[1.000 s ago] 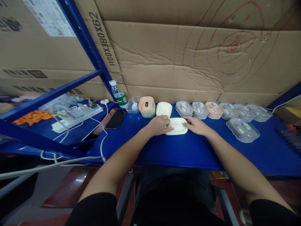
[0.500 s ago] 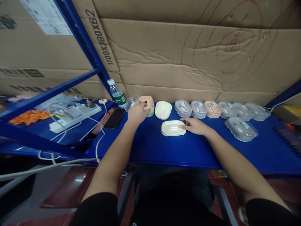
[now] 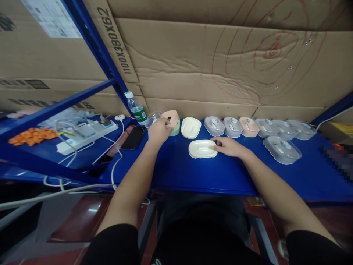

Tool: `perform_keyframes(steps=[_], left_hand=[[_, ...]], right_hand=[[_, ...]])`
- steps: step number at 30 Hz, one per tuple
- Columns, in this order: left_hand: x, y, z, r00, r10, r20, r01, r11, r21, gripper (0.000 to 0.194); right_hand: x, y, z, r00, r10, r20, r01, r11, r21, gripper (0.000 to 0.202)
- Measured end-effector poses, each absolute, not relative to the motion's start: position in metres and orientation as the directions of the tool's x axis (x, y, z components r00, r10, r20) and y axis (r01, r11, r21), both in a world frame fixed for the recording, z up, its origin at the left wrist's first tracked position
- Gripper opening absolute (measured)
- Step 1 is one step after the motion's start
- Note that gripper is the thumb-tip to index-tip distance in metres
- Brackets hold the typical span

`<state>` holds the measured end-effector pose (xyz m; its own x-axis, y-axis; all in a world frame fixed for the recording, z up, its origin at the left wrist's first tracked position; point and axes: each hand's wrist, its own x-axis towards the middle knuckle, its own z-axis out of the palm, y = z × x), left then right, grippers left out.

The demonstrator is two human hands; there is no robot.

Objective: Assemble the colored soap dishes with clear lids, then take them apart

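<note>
My left hand (image 3: 160,130) is closed at the near left edge of a peach piece (image 3: 171,115), which lies on a green piece (image 3: 175,129). A clear lid (image 3: 153,119) is just left of them, partly behind the hand. On the blue table, my right hand (image 3: 226,146) pinches the right end of a cream oblong dish (image 3: 202,149) between thumb and fingers. Behind that dish, a second cream piece (image 3: 191,127) lies untouched.
Several lidded cases stand in a row at the back right, including a peach one (image 3: 249,127); another case (image 3: 282,149) sits nearer. A water bottle (image 3: 136,109), phone (image 3: 133,137) and power strip (image 3: 87,137) are at left.
My left hand has drawn slightly left and toward me along the peach piece, uncovering more of it. My right hand stays at the cream dish. The view has shifted slightly.
</note>
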<state>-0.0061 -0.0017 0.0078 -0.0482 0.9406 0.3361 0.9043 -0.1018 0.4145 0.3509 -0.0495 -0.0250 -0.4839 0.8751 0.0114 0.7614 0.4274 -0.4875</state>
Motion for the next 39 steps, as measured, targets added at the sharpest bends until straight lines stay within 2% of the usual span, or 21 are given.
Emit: perform_keyframes(steps=[4, 8, 13, 17, 20, 23, 26, 29, 32, 35, 39], left_hand=[[-0.012, 0.004, 0.006, -0.094, 0.912, 0.398, 0.865, -0.124, 0.487, 0.022], [-0.012, 0.006, 0.006, -0.112, 0.841, 0.529, 0.804, -0.236, 0.546, 0.022], [0.006, -0.005, 0.006, -0.121, 0.842, 0.526, 0.661, -0.327, 0.675, 0.032], [0.028, -0.016, 0.001, 0.053, 0.846, 0.531, 0.469, -0.490, 0.735, 0.041], [0.043, -0.023, -0.004, 0.227, 0.853, 0.470, 0.279, -0.520, 0.807, 0.043], [0.053, -0.028, -0.007, 0.385, 0.842, 0.377, 0.157, -0.462, 0.873, 0.048], [0.055, -0.029, -0.008, 0.463, 0.842, 0.276, 0.175, -0.392, 0.903, 0.048], [0.050, -0.030, -0.005, 0.438, 0.856, 0.274, 0.381, -0.453, 0.806, 0.041], [0.044, -0.032, 0.001, 0.423, 0.852, 0.307, 0.657, -0.522, 0.544, 0.045], [0.043, -0.033, 0.003, 0.427, 0.873, 0.237, 0.795, -0.487, 0.361, 0.054], [0.049, -0.031, -0.004, 0.455, 0.883, 0.111, 0.845, -0.468, 0.259, 0.055]], right_hand=[[0.351, -0.050, -0.024, -0.486, 0.874, 0.016, 0.762, 0.432, -0.481, 0.047], [0.350, -0.050, -0.026, -0.476, 0.879, 0.033, 0.763, 0.432, -0.482, 0.048], [0.350, -0.048, -0.025, -0.415, 0.902, 0.118, 0.784, 0.420, -0.456, 0.050], [0.347, -0.051, -0.021, -0.300, 0.910, 0.287, 0.740, 0.412, -0.532, 0.063], [0.345, -0.054, -0.018, -0.206, 0.897, 0.391, 0.668, 0.421, -0.613, 0.073], [0.344, -0.055, -0.015, -0.171, 0.889, 0.424, 0.628, 0.430, -0.649, 0.065], [0.344, -0.054, -0.014, -0.145, 0.906, 0.397, 0.619, 0.396, -0.678, 0.054], [0.344, -0.053, -0.013, -0.124, 0.938, 0.322, 0.586, 0.332, -0.739, 0.055], [0.343, -0.053, -0.013, -0.159, 0.956, 0.248, 0.594, 0.294, -0.749, 0.057], [0.342, -0.053, -0.016, -0.250, 0.955, 0.159, 0.681, 0.290, -0.672, 0.059], [0.342, -0.050, -0.021, -0.322, 0.946, 0.045, 0.798, 0.297, -0.524, 0.055]])
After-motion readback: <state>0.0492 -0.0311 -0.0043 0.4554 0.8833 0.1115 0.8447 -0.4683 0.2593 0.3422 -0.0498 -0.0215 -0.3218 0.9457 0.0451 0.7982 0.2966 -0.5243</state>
